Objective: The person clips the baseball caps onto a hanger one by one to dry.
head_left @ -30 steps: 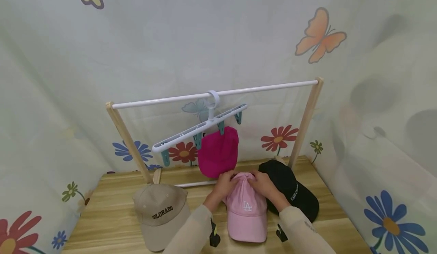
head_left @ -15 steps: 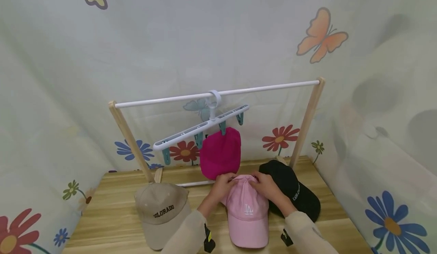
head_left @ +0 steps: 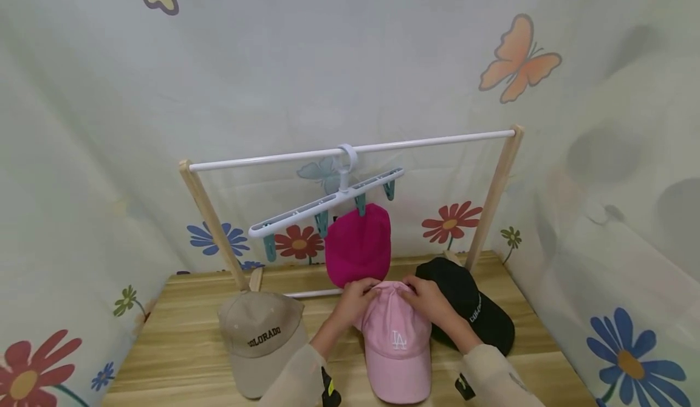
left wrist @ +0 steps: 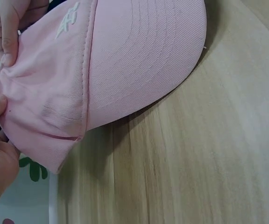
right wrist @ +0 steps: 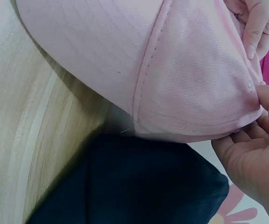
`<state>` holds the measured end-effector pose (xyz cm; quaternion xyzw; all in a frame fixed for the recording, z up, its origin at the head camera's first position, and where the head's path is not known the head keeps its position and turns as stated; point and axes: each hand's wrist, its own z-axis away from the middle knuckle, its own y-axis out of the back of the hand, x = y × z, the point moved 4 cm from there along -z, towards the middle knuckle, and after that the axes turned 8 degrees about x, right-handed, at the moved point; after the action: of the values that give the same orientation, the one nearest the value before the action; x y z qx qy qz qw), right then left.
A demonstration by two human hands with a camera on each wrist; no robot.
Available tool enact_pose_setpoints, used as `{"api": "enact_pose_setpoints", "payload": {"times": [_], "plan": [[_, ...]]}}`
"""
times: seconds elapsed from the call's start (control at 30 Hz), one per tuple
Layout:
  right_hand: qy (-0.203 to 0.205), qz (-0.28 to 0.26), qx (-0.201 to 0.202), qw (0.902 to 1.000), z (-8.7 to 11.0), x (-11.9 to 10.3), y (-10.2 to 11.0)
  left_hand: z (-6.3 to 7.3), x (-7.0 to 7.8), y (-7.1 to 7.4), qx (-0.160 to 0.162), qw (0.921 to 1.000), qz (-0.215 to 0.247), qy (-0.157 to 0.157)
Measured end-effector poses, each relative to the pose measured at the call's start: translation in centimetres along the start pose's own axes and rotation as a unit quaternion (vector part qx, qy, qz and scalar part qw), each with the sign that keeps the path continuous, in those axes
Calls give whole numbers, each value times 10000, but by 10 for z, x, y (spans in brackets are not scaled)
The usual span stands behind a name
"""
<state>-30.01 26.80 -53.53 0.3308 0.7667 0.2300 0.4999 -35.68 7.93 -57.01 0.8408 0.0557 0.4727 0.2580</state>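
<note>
A pink baseball cap [head_left: 397, 331] with white "LA" lettering is between my two hands, its brim toward me and close over the wooden table. My left hand [head_left: 353, 300] pinches the left side of its crown, thumb on the outside, as the left wrist view shows. On the other side my right hand [head_left: 429, 300] grips the crown's edge, with its fingers [right wrist: 239, 135] tucked under the fabric. Folds run down the crown between the two thumbs. Behind it a magenta cap [head_left: 359, 246] hangs from teal clips on a white hanger [head_left: 322, 203].
The hanger hooks over the white rail [head_left: 426, 143] of a wooden-legged rack at the back of the table [head_left: 180, 340]. A beige "COLORADO" cap [head_left: 262, 340] lies left of my arms. A black cap [head_left: 465, 304] lies close beside my right hand.
The pink cap has shifted slightly down in the head view, toward me, with both hands still gripping it. The rest of the scene drifts slightly right as the head view turns.
</note>
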Motion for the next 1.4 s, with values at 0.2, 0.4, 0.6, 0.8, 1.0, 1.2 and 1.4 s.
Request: {"api": "enact_pose_setpoints", "payload": {"times": [0.2,0.4,0.6,0.8,1.0,1.2,1.4], "plan": [[88,-152,-25,9998,6,-7,1,7,1,2,39,9998,160,77],[195,-200,47,9996,6,-18,4,11,9,11,108,9992,381,-67],[308,-166,134,9993,8,-25,7,15,14,16,49,9989,469,-18],[204,-267,71,9994,11,-29,10,16,18,18,42,9987,479,-149],[342,-308,69,9989,10,-30,13,17,21,20,66,9988,450,-200],[378,-376,64,9986,11,-34,16,19,25,22,120,9988,440,-195],[240,-351,103,9990,13,-40,19,20,33,26,192,9987,441,-182]]}}
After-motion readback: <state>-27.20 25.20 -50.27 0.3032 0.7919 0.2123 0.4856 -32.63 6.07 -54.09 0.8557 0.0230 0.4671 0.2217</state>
